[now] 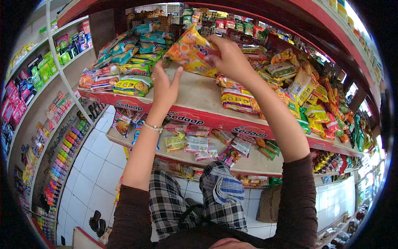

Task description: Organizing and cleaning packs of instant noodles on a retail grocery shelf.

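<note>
My right hand (228, 57) grips the right side of an orange and yellow noodle packet (192, 51), raised over the shelf board (192, 90). Just below the packet's left corner is my left hand (166, 82), its thumb and fingers apart; it wears a ring and a bracelet. Left of that hand lie a yellow-green noodle packet (132, 85), red and white packets (105, 83) and a pile of teal packets (124, 48). To the right, yellow and red noodle packets (238, 99) lie stacked near the shelf's front edge.
Jumbled packets (306, 84) cover the shelf's right part. A lower shelf (174, 157) holds scattered sachets (197, 143). Side shelves of goods (65, 146) stand at left, above a white tiled floor (93, 162). A striped cloth (228, 188) rests on my knee. An upper shelf edge (339, 31) overhangs the right.
</note>
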The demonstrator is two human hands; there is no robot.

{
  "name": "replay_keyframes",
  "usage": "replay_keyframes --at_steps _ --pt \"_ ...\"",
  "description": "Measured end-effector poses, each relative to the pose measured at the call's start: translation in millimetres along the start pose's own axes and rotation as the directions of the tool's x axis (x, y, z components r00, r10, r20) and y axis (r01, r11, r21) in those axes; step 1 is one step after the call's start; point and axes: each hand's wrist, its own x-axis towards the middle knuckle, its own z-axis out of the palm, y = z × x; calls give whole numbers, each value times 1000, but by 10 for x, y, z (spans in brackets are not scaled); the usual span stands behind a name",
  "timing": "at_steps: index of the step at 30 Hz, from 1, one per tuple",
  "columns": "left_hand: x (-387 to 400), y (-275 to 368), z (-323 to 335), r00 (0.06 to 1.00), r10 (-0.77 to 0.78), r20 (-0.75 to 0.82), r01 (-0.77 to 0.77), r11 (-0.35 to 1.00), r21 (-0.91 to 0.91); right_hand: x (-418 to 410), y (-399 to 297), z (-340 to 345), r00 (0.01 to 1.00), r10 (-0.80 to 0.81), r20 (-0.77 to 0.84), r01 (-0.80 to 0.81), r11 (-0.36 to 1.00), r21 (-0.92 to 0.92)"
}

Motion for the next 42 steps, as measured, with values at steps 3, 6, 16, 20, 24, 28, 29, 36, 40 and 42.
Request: replay_keyframes --at_steps 3,6,16,20,24,28,29,36,40,42 --pt "-120 -57 84 987 -39 159 -1 969 248 257 362 136 999 36 -26 -40 985 -165" --pt "-180 44 10 964 -33 266 -78 915 396 424 618 339 986 135 102 -111 971 -210" --pt "-169 -10 47 946 -169 275 30 894 447 288 1116 818 891 234 390 -38 893 -448" --pt "-180 -58 30 943 -187 275 46 893 448 153 930 796 881 274 385 -104 907 -407" --pt "-174 -46 20 949 -170 267 38 899 437 117 959 841 875 293 386 -123 904 -409" --pt "-156 -7 31 942 -195 275 58 898 437 164 1175 869 855 242 458 -67 928 -366" --pt "-165 -25 28 944 -189 271 55 898 437 185 1135 882 848 233 477 -52 931 -362" --pt "-163 -33 22 943 -184 277 52 904 424 200 1064 825 814 336 473 -84 875 -477" --pt "-168 -61 1 942 -189 277 56 903 425 111 840 738 881 218 421 33 857 -514" --pt "-176 -53 50 943 -181 280 54 911 409 31 782 705 913 172 369 54 847 -528"
